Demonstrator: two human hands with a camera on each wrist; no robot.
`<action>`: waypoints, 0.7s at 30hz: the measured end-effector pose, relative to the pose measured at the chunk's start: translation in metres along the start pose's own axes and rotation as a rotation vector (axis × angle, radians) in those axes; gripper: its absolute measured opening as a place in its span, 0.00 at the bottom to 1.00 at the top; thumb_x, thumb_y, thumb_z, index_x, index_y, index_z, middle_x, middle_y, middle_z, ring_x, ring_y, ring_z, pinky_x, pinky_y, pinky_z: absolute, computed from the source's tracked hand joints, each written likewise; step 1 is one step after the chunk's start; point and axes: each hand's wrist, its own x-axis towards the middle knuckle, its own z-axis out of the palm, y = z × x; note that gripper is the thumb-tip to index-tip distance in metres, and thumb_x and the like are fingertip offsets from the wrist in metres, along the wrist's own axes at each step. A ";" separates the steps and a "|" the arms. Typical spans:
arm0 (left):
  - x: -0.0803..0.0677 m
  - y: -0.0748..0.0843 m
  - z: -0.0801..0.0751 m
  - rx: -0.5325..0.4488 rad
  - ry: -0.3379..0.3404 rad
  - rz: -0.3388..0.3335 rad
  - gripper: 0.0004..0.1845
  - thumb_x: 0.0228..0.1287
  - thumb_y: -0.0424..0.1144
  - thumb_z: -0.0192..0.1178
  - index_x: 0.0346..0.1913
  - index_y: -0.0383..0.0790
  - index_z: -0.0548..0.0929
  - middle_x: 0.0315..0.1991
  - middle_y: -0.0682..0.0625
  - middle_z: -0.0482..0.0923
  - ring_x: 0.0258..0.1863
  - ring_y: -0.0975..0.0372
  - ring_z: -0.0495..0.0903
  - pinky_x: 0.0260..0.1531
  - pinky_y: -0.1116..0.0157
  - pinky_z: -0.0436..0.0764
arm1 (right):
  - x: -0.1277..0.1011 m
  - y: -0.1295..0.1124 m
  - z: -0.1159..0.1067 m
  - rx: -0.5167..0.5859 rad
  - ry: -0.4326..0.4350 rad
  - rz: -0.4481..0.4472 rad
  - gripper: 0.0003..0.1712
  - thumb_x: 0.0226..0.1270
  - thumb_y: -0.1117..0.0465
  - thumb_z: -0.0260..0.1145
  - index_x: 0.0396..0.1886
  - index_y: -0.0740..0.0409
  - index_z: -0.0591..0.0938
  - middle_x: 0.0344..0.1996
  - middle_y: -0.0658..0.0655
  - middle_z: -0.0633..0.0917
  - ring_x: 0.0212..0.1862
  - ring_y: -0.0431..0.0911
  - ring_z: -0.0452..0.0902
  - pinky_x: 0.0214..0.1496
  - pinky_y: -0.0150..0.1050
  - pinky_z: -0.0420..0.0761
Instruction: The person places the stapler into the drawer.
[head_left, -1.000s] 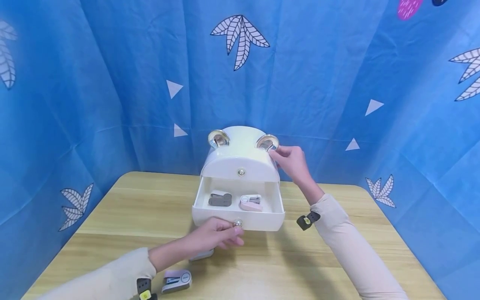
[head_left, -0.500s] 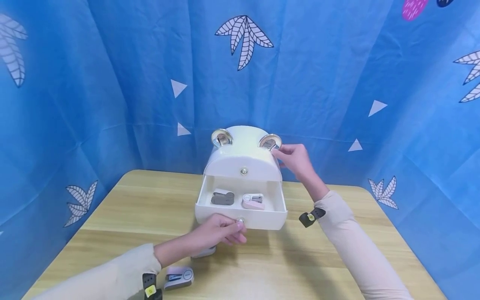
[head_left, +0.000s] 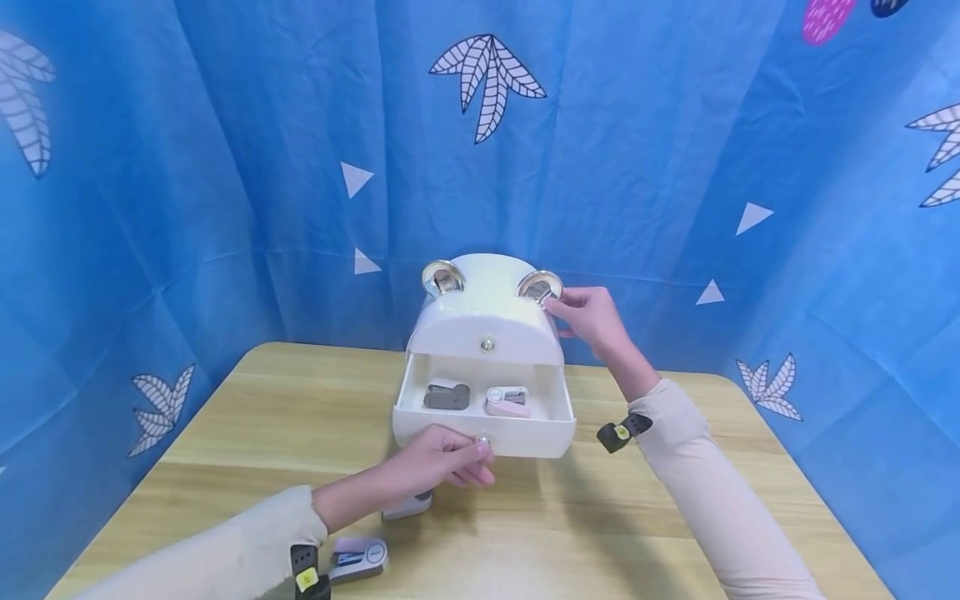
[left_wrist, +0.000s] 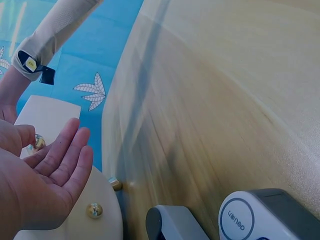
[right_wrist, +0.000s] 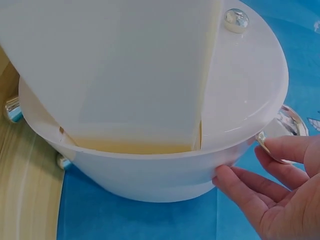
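A white storage box with two gold-rimmed ears stands on the table, its lower drawer pulled out. My left hand pinches the drawer's round gold knob between thumb and forefinger; its other fingers extend loosely in the left wrist view. On the box's right side, my right hand pinches the gold ear with thumb and forefinger, another fingertip against the white shell. Inside the drawer lie a grey stapler at left and a pink-and-white stapler at right.
Two more small staplers lie on the wooden table: a pink, white and grey stapler near the left wrist, and another stapler partly hidden under the left forearm. A blue patterned curtain surrounds the table's back and sides.
The drawer appears to have slid in very slightly, with my left hand still on its knob. My right hand keeps its hold on the ear. The head view has shifted a little.
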 end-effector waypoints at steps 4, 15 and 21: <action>0.002 -0.002 -0.001 -0.013 0.005 0.007 0.21 0.78 0.48 0.54 0.48 0.32 0.87 0.41 0.41 0.90 0.43 0.56 0.90 0.53 0.48 0.85 | -0.001 0.002 0.001 -0.009 -0.002 -0.011 0.19 0.74 0.57 0.65 0.57 0.64 0.85 0.57 0.65 0.85 0.58 0.52 0.81 0.58 0.54 0.84; 0.020 -0.007 -0.006 0.000 0.063 0.006 0.20 0.76 0.49 0.56 0.46 0.33 0.87 0.40 0.42 0.90 0.41 0.55 0.90 0.51 0.50 0.86 | -0.001 0.003 -0.002 -0.022 -0.009 -0.031 0.20 0.74 0.57 0.65 0.57 0.64 0.85 0.57 0.66 0.85 0.60 0.53 0.81 0.56 0.51 0.86; 0.032 -0.009 -0.012 0.013 0.078 0.009 0.20 0.78 0.49 0.54 0.49 0.33 0.86 0.40 0.42 0.90 0.42 0.53 0.90 0.51 0.50 0.86 | 0.000 0.004 -0.002 -0.018 -0.011 -0.029 0.20 0.73 0.57 0.65 0.58 0.65 0.85 0.57 0.65 0.85 0.60 0.54 0.80 0.57 0.51 0.85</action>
